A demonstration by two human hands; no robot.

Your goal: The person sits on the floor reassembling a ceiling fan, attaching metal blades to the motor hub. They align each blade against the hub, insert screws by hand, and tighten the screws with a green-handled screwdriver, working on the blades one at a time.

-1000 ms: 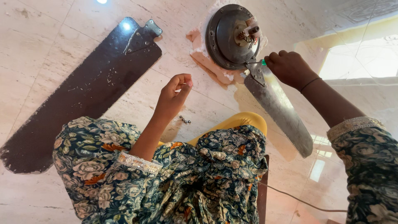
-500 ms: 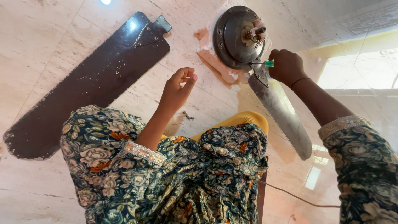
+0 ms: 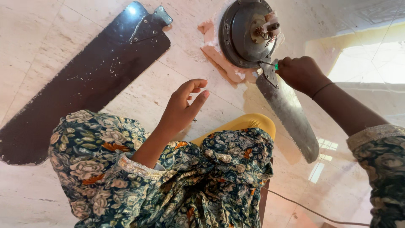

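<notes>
The left hand (image 3: 181,107) hovers open, fingers loosely curled, well short of the fan motor (image 3: 247,31); the right hand (image 3: 300,74) is fisted just beside it.

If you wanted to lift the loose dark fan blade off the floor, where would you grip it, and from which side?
Probably at the narrow end of the dark blade, just below its metal bracket, pinching across the width from the long edges. It lies flat on the floor and apart from the motor, so only the edges offer a hold. The left hand is nearest and empty.
</notes>
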